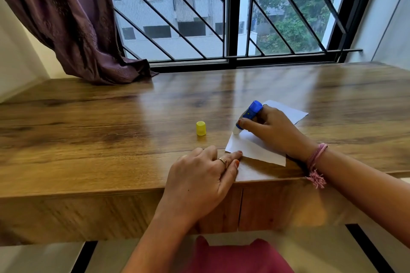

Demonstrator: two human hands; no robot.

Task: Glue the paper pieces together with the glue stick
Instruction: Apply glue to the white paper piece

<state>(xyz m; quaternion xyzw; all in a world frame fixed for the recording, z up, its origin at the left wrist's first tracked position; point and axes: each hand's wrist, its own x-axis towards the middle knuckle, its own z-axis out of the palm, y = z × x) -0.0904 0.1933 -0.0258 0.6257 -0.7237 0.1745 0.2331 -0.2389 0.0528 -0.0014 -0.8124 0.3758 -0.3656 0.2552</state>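
My right hand (271, 131) grips the glue stick (248, 117), its tip touching the paper (255, 148) near the far left corner. My left hand (199, 175) lies flat, fingertips pinning the paper's near left corner. Risk: if that pressure slackens, the stroke may drag and crease the paper. The cap (201, 128) stands left of the paper.

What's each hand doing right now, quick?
Left hand: open, fingers flat on the paper.
Right hand: closed around the glue stick, tip down on the paper.
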